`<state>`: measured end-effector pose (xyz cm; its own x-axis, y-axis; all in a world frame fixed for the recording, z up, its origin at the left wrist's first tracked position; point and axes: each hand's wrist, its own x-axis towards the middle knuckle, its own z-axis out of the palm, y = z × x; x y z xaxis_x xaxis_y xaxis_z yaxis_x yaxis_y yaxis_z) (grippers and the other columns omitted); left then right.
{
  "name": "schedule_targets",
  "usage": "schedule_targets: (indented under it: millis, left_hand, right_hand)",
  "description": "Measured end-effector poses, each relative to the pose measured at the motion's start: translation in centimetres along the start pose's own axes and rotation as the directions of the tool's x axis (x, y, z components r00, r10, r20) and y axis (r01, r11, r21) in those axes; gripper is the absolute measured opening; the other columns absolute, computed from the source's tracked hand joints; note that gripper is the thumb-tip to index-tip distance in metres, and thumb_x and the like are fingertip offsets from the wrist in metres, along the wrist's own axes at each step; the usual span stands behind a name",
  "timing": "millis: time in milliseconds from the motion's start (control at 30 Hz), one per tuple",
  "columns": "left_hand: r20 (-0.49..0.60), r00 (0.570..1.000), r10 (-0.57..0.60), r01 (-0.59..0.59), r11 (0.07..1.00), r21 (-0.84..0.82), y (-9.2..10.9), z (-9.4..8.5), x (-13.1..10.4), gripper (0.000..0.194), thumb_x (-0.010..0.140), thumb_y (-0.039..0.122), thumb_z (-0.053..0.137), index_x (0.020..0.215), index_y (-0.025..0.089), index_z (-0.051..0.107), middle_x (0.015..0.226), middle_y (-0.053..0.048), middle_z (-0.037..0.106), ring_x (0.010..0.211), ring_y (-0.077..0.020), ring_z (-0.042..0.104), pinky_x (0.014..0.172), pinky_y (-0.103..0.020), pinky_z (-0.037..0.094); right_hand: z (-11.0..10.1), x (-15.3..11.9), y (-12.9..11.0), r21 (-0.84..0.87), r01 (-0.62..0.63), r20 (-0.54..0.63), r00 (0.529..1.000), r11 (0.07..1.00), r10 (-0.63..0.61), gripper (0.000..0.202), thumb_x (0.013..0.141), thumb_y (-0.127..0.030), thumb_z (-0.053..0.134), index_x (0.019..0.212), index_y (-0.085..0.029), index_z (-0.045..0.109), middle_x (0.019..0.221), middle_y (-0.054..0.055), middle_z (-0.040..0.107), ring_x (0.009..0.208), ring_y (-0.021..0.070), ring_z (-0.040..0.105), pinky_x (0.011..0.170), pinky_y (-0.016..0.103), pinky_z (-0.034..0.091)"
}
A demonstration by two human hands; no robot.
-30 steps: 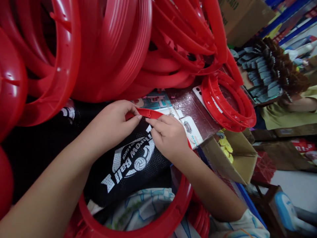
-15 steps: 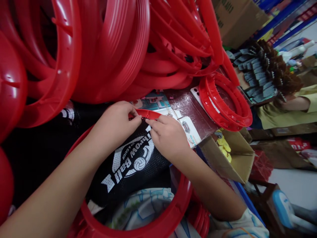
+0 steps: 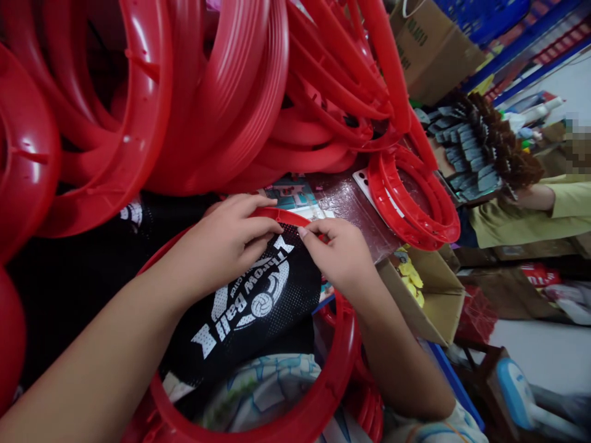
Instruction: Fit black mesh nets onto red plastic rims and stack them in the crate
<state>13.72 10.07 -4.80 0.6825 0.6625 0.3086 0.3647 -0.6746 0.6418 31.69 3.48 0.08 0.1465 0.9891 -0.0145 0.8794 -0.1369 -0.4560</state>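
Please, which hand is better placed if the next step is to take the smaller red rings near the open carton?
Probably the right hand: it is nearer the smaller red rings, while the left hand would have to reach past it.

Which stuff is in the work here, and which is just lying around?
In the work, seemingly:
red ring
black Throw Ball mesh
left hand, right hand

Probably just lying around:
open carton, yellow pieces inside
brown carton
blue-and-white object
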Motion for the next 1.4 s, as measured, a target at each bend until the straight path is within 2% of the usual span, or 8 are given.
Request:
schedule_targets:
  millis: [200,433,733,867,1067,1133,1267,1400]
  left_hand:
    - [0.081,0.996,0.025,-0.035,0.991,0.129,-0.6,0.6,-0.3,0.033,0.09,0.028,0.045,0.11,0.028,0.072,0.134,-0.012,0.056,0.125,-0.0318,0.049,0.1,-0.055,0.042]
    - [0.092,0.996,0.008,-0.02,0.991,0.136,-0.8,0.6,-0.3,0.033,0.089,0.028,0.047,0.111,0.027,0.072,0.133,-0.014,0.056,0.122,-0.0345,0.051,0.098,-0.056,0.043]
    - [0.092,0.995,-0.036,0.023,0.991,0.133,-0.8,0.5,-0.1,0.032,0.089,0.03,0.049,0.113,0.028,0.07,0.131,-0.011,0.058,0.121,-0.0339,0.052,0.098,-0.055,0.044]
    - [0.103,0.994,-0.047,0.023,0.976,0.216,-0.5,0.6,-0.2,0.037,0.089,0.029,0.048,0.122,0.029,0.064,0.134,-0.012,0.055,0.124,-0.0358,0.049,0.099,-0.056,0.043]
    - [0.13,0.99,-0.056,0.006,0.936,0.353,-0.2,0.8,-0.3,0.039,0.092,0.029,0.044,0.127,0.028,0.061,0.137,-0.013,0.051,0.122,-0.0386,0.049,0.095,-0.057,0.046]
    - [0.118,0.991,-0.056,0.008,0.927,0.375,-0.2,0.8,-0.4,0.039,0.092,0.03,0.043,0.126,0.027,0.061,0.137,-0.014,0.05,0.119,-0.0386,0.051,0.092,-0.057,0.047]
    - [0.094,0.995,-0.044,0.007,0.932,0.362,-0.1,0.8,-0.4,0.038,0.092,0.03,0.042,0.123,0.025,0.063,0.135,-0.014,0.052,0.118,-0.0375,0.052,0.094,-0.056,0.047]
    - [0.09,0.995,-0.044,0.011,0.939,0.343,0.0,0.8,-0.6,0.039,0.093,0.03,0.04,0.125,0.026,0.061,0.134,-0.014,0.051,0.121,-0.0375,0.05,0.097,-0.057,0.045]
  right_hand:
    - [0.5,0.2,0.3,-0.01,-0.052,0.008,0.999,0.999,0.052,0.028,0.084,-0.026,0.055,0.056,-0.019,0.059,0.054,-0.001,0.055,0.053,0.0113,0.044,0.056,0.027,0.033]
    - [1.3,0.1,0.5,-0.058,0.009,-0.112,0.994,0.998,-0.015,0.023,0.083,-0.025,0.056,0.061,-0.019,0.062,0.065,0.003,0.063,0.071,0.0171,0.055,0.069,0.031,0.039]
    - [1.5,0.6,0.4,-0.092,-0.005,-0.081,0.997,0.996,-0.003,0.022,0.083,-0.024,0.054,0.064,-0.019,0.063,0.066,0.003,0.063,0.067,0.0154,0.053,0.065,0.029,0.038]
    - [1.4,1.0,0.0,-0.175,-0.006,-0.061,0.998,0.985,-0.005,0.024,0.081,-0.024,0.054,0.06,-0.019,0.061,0.061,0.002,0.061,0.061,0.0144,0.049,0.059,0.029,0.034]
    - [0.7,1.6,-0.6,-0.263,-0.066,0.029,0.997,0.963,0.076,0.021,0.08,-0.024,0.055,0.063,-0.017,0.066,0.062,0.004,0.063,0.06,0.0149,0.05,0.056,0.029,0.031]
    - [0.3,1.5,-0.4,-0.185,-0.081,0.073,0.993,0.979,0.096,0.021,0.081,-0.025,0.056,0.068,-0.017,0.069,0.065,0.004,0.065,0.061,0.0147,0.053,0.057,0.028,0.033]
    - [-0.3,0.8,0.8,0.149,-0.11,0.119,0.989,0.983,0.093,0.014,0.081,-0.024,0.06,0.082,-0.017,0.072,0.077,0.004,0.071,0.068,0.0136,0.061,0.065,0.026,0.044]
    - [-0.4,-0.1,1.9,0.26,-0.147,0.13,0.985,0.955,0.116,0.014,0.079,-0.02,0.061,0.087,-0.015,0.071,0.077,0.003,0.07,0.066,0.0122,0.06,0.065,0.026,0.047]
